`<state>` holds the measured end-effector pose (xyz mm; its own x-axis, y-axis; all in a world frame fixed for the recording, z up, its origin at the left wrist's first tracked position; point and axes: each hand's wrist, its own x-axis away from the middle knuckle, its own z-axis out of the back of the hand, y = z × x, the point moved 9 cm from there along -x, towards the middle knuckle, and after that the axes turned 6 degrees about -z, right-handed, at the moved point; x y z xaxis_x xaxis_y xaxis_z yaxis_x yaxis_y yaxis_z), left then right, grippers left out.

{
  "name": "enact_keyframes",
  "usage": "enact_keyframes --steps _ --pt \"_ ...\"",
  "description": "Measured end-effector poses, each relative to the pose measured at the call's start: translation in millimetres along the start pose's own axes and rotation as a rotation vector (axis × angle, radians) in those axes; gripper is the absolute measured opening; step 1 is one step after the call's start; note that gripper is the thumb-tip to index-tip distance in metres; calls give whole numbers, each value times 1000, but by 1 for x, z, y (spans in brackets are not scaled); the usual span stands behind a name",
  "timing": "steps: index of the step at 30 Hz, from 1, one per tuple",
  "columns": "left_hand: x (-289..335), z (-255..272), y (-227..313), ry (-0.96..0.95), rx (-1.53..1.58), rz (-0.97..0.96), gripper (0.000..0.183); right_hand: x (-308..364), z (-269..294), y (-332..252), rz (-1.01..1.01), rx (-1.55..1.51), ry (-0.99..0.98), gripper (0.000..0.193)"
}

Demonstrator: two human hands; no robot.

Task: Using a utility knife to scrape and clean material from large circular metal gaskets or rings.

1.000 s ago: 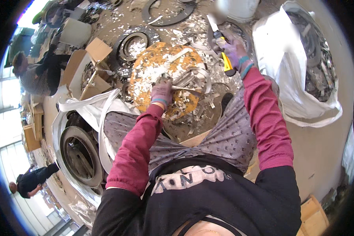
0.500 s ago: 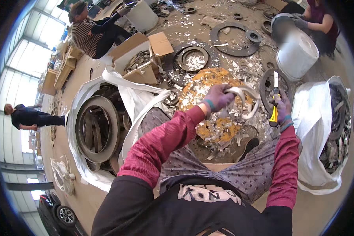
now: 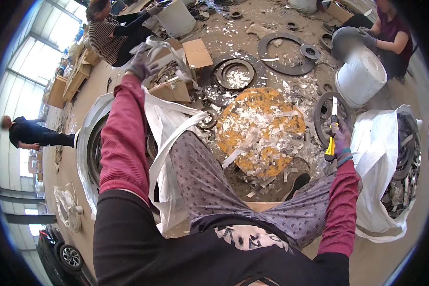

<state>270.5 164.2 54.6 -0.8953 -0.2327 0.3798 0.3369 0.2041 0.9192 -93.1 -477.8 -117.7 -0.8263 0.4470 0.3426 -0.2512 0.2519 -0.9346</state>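
My left hand [image 3: 142, 66], in a purple-grey glove, is stretched out to the far left with its fingers spread. Just right of it, a blurred tangle of pale strips [image 3: 172, 53] hangs over an open cardboard box [image 3: 199, 52]; the strips look clear of my palm. My right hand [image 3: 341, 139], gloved too, is closed round a yellow and black utility knife [image 3: 331, 148], its bare blade pointing away from me. Between my knees stands a round, worn yellow work surface [image 3: 277, 164], strewn with white scraps and shavings.
A white sack [image 3: 164, 148] of dark rings stands at my left, another sack [image 3: 376, 138] of rings and scraps at my right. Flat dark rings [image 3: 291, 66] lie ahead on the littered floor. Two people [image 3: 107, 38] [image 3: 393, 35] sit working at white tubs; another person [image 3: 40, 133] stands far left.
My left hand has swung from above the yellow surface out to the far left, taking the pale curled strips along, and its fingers have opened. The right hand still holds the knife, almost unmoved.
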Motion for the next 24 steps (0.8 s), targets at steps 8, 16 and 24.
enact_keyframes --steps 8,16,24 --pt "32 40 -101 -376 -990 -595 49 -4 -32 -8 6 37 -48 38" --pt "66 41 -197 -364 -1750 -116 83 2 -54 -14 -32 52 -43 40" --pt "3 152 -186 -170 -1026 -159 76 -4 -35 -2 -37 -56 -67 58"
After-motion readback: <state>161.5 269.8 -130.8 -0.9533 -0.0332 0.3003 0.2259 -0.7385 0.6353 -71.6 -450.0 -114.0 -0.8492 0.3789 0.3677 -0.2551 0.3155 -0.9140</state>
